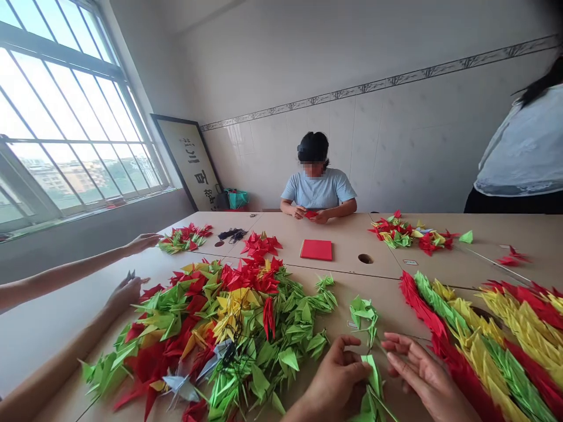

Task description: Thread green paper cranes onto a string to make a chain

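At the bottom centre of the frame, a folded green paper crane (373, 384) is pinched in the closed grip of the left hand (336, 381), apparently so it can be steadied. The right hand (422, 375) is held open beside it, fingers spread and touching its edge. Left of the hands, a heap of red, yellow and green paper cranes (220, 328) is spread over the wooden bench (347, 246). Strung rows of cranes (492, 334) are laid at right. Farther back, a red paper stack (316, 249) is placed before a seated person (319, 187).
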The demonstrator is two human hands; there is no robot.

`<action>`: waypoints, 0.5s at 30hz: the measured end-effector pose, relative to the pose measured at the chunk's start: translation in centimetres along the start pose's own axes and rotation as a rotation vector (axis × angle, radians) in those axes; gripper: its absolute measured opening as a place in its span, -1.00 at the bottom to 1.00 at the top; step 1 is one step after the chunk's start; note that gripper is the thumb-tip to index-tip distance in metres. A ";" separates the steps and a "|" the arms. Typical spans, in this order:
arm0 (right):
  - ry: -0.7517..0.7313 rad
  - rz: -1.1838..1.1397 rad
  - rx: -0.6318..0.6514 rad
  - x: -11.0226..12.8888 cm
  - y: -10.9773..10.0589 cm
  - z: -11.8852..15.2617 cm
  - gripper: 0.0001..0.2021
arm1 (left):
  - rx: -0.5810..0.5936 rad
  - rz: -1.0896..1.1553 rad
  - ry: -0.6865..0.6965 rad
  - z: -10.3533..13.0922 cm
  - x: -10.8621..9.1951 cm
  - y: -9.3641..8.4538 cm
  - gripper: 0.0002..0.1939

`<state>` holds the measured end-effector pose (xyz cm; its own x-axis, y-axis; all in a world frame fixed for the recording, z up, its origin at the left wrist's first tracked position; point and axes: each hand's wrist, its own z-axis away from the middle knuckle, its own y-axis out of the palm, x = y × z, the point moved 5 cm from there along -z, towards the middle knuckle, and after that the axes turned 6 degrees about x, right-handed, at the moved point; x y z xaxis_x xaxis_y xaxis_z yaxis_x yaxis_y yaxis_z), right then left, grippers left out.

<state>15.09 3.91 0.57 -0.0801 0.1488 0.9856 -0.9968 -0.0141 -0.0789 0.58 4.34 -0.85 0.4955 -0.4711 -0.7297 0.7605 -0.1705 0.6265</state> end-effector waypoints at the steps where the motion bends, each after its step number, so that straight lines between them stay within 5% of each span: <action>1: -0.003 0.035 0.023 -0.2 0.1 -0.1 -0.57 | -0.006 -0.006 0.009 0.0 0.0 -0.1 -0.49; 5: -0.038 0.080 0.164 -0.6 1.1 0.1 -0.67 | -0.012 -0.076 0.048 -0.1 -0.1 -0.3 -0.52; 15: -0.138 0.160 0.292 -0.9 2.1 0.3 -0.72 | -0.011 -0.190 0.115 0.3 -0.4 -0.2 -0.52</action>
<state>13.10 3.44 -0.42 -0.2143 -0.0125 0.9767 -0.9273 -0.3117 -0.2075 0.09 4.30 -0.57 0.3868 -0.3292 -0.8614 0.8492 -0.2369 0.4719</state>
